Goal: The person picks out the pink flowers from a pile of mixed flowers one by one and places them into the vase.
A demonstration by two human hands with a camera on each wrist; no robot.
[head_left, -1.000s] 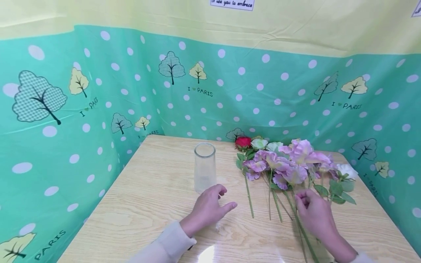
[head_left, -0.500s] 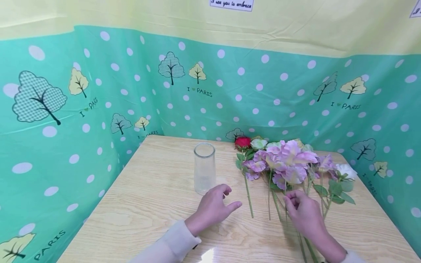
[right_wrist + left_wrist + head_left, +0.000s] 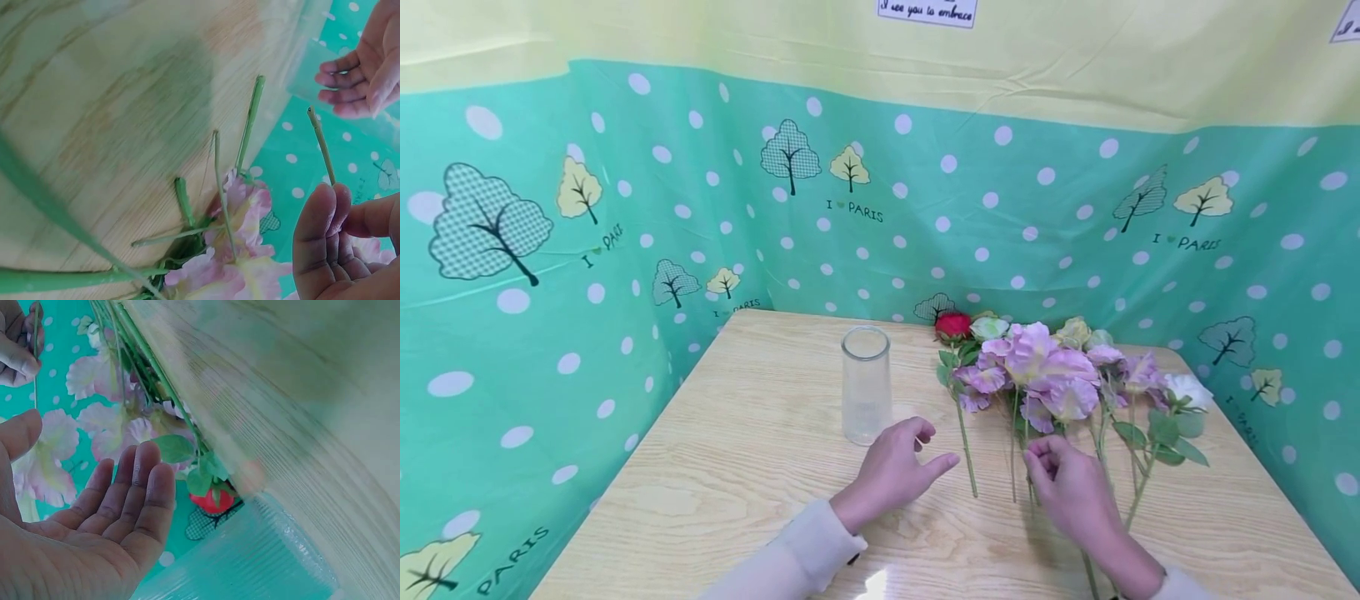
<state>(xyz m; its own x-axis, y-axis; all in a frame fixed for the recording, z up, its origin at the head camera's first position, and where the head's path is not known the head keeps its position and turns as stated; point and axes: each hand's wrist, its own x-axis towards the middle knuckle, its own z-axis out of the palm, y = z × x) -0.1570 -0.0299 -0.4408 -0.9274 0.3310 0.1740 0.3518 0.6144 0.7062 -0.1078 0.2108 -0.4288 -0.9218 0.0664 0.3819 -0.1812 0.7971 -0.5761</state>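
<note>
My right hand pinches the thin green stem of an artificial flower between thumb and fingers. Its large pink-purple bloom stands above the other flowers. In the right wrist view, the cut end of the stem sticks out past the fingertips. My left hand holds nothing; its fingers are relaxed and the thumb stands apart. It is nearest to a clear ribbed glass vase, upright just behind it. The left wrist view shows the left palm facing the flowers.
Right of the vase lie a red rose, a pale green rose, several purple flowers and a white rose, stems toward the front. A dotted green cloth hangs behind the wooden table.
My right hand has moved left, carrying the pinched purple flower away from the flowers at the right. The left hand has shifted slightly right. The vase stays in place.
</note>
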